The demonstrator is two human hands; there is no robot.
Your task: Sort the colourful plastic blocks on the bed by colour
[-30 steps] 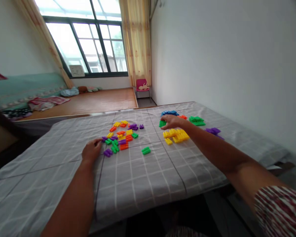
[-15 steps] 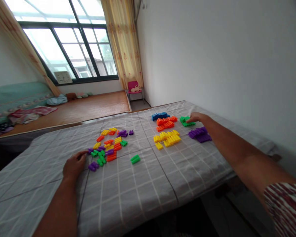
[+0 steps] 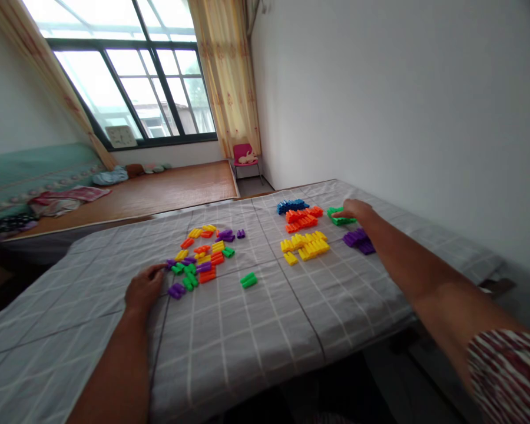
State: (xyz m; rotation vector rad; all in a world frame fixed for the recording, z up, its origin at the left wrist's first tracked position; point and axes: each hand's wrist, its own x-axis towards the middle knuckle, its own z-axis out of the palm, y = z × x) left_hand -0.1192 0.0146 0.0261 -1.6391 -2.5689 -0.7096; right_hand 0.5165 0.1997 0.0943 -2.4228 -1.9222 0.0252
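On the left, my left hand rests on the cloth with its fingers partly stretched out. Its fingertips reach a small purple block at the edge of a loose mix of yellow, orange, green and purple plastic blocks. Across the cloth, my right hand is low over a group of green blocks. Its fingers close on a green block there, though they partly hide it. Purple blocks lie just below that hand, partly covered by the forearm. One green pair lies apart in the middle.
Sorted by colour, blue blocks, orange blocks and yellow blocks lie left of my right hand. A grey checked cloth covers the table. A white wall runs along the right; a pink chair stands behind.
The whole view has shifted slightly, so everything sits a little further right. Both hands stay at the same blocks, and the groups look unchanged.
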